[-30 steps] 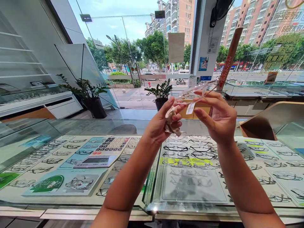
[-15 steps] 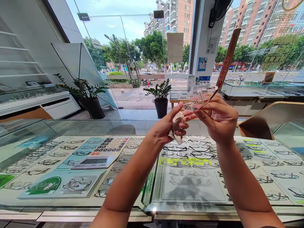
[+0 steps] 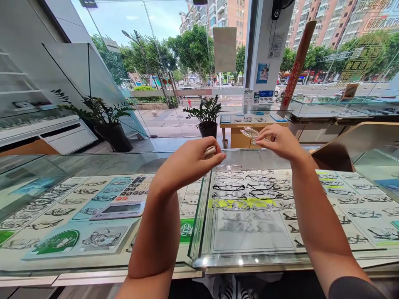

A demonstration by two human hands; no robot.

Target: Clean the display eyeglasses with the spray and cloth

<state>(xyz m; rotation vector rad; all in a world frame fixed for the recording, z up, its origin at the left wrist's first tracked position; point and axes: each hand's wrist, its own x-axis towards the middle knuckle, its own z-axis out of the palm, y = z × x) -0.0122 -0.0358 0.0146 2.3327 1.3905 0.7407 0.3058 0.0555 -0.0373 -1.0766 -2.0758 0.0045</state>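
Note:
A pair of eyeglasses [image 3: 250,133] with a thin, light frame is pinched in my right hand [image 3: 278,141], its lenses pointing left above the back of the glass counter. My left hand [image 3: 199,158] is curled around a crumpled whitish cloth [image 3: 209,152], most of it hidden by the fingers. The two hands are apart, and the left one does not touch the glasses. Below them, rows of spectacle frames [image 3: 230,187] lie under the glass top of the display case [image 3: 249,259].
A calculator [image 3: 120,207] lies on the counter at left, beside a flat box with a green emblem [image 3: 57,243]. At right stands a wooden-edged panel [image 3: 358,143]. Potted plants [image 3: 208,118] are beyond the counter, before the glass doors.
My hands have drawn apart. The left has let go of the glasses and turned its back up, keeping the cloth; the right still holds the glasses. The view has shifted slightly.

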